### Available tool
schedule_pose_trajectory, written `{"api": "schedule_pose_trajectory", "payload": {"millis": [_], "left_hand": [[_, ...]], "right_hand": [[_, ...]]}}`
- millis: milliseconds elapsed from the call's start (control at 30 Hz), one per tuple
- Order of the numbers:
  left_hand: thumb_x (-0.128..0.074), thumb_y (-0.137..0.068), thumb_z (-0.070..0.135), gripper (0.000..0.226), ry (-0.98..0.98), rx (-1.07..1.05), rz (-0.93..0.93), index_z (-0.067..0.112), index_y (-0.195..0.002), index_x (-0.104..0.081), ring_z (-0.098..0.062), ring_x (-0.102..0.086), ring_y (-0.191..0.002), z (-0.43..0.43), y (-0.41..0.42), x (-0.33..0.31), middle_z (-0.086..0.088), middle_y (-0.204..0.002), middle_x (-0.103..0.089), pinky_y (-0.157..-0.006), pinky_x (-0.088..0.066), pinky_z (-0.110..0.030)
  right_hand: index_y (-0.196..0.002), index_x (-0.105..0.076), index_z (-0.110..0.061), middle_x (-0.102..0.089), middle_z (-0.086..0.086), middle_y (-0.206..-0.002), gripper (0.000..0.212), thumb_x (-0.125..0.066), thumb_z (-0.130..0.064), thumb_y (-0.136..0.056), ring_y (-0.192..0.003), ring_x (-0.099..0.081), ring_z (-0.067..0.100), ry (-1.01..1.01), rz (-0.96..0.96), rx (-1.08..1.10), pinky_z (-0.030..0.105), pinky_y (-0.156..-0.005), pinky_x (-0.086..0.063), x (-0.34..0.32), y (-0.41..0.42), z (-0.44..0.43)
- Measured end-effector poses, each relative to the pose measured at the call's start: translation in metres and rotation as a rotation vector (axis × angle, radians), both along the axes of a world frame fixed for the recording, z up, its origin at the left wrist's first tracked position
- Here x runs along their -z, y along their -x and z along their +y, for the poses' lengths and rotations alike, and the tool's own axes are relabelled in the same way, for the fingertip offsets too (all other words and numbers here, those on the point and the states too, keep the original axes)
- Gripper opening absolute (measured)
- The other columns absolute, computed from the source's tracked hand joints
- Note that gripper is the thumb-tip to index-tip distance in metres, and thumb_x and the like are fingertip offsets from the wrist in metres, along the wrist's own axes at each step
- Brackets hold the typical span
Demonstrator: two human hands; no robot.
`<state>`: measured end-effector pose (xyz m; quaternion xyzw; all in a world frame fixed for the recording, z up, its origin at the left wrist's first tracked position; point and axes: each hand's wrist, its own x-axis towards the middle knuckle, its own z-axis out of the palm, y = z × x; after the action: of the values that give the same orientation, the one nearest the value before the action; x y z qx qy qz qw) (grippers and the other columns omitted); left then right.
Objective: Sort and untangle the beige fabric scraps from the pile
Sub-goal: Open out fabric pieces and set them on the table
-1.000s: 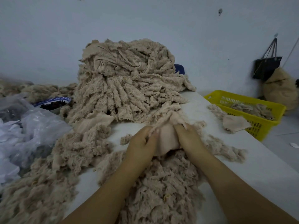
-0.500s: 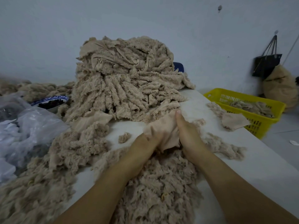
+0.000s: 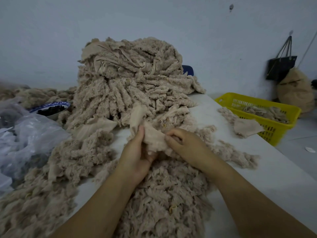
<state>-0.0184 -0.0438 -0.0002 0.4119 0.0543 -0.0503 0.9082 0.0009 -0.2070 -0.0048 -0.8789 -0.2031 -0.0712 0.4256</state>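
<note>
A tall pile of beige fabric scraps [image 3: 130, 83] rises at the back middle of the white table [image 3: 257, 169]. A lower heap of loose scraps [image 3: 164, 194] spreads in front of me, under my forearms. Both hands hold one beige scrap [image 3: 152, 134] between the two heaps. My left hand [image 3: 137, 155] grips its near end, thumb up along the cloth. My right hand [image 3: 185, 143] pinches its right edge with curled fingers. The scrap's far end still runs into the tall pile.
A yellow plastic basket [image 3: 281, 124] with some scraps stands off the table's right edge. A flat beige piece [image 3: 247, 126] lies beside it. Clear plastic bags [image 3: 25, 138] and a blue-rimmed bowl [image 3: 51, 107] sit at left. More scraps [image 3: 72, 155] lie at left.
My left hand has shifted up along the scrap with its thumb raised. My right hand moved from pressing flat on the cloth to pinching its right edge. The scrap is drawn out longer.
</note>
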Motion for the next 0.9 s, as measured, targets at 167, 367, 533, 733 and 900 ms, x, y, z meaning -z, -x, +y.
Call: {"api": "schedule_pose_trajectory", "payload": {"millis": [167,367,533,733,900], "left_hand": [[-0.051,-0.100,0.036,0.031,0.196,-0.025,0.011,0.013,-0.080,-0.057,-0.005,-0.044,-0.035,0.015,-0.004,-0.004,0.003,-0.054,-0.056,-0.028,-0.034,-0.017],[-0.066,-0.083,0.047,0.039,-0.048,-0.023,-0.019,0.010,-0.093,-0.071,-0.013,-0.067,-0.059,0.011,-0.005,0.001,-0.005,-0.077,-0.071,-0.048,-0.054,-0.023],[-0.074,-0.059,0.074,0.077,-0.415,0.166,-0.127,0.019,-0.112,-0.064,-0.008,-0.070,-0.069,-0.002,0.003,0.006,0.005,-0.085,-0.075,-0.049,-0.049,-0.021],[-0.070,-0.073,0.073,0.058,-1.021,0.157,-0.302,0.026,-0.106,-0.059,0.000,-0.058,-0.079,-0.010,0.010,0.013,0.020,-0.088,-0.062,-0.071,-0.046,-0.021],[-0.064,-0.093,0.041,0.039,-0.795,0.068,-0.279,0.004,-0.089,-0.056,-0.033,-0.054,-0.073,-0.010,0.011,0.005,-0.014,-0.080,-0.060,-0.072,-0.047,-0.046]], "right_hand": [[-0.085,-0.059,-0.040,-0.054,-0.024,-0.062,0.024,-0.052,-0.024,-0.101,-0.055,-0.046,-0.003,-0.132,0.021,0.155,0.012,-0.047,-0.032,0.002,-0.008,-0.014],[-0.088,-0.068,-0.048,-0.071,-0.010,-0.101,0.029,-0.051,-0.030,-0.102,-0.095,-0.064,0.019,-0.427,0.023,0.142,0.045,-0.085,-0.051,-0.007,-0.002,-0.008],[-0.091,-0.066,-0.051,-0.070,-0.019,-0.095,0.026,-0.049,-0.035,-0.103,-0.084,-0.064,0.007,-0.406,-0.024,0.129,0.021,-0.065,-0.051,-0.005,-0.001,-0.004],[-0.095,-0.060,-0.053,-0.065,-0.032,-0.095,0.022,-0.049,-0.035,-0.102,-0.093,-0.058,-0.014,-0.366,-0.061,0.110,0.007,-0.070,-0.046,-0.004,0.000,0.004],[-0.102,-0.057,-0.057,-0.064,-0.029,-0.103,0.019,-0.047,-0.066,-0.089,-0.096,-0.058,-0.016,-0.368,-0.020,0.025,0.004,-0.072,-0.044,-0.003,0.002,0.005]]}}
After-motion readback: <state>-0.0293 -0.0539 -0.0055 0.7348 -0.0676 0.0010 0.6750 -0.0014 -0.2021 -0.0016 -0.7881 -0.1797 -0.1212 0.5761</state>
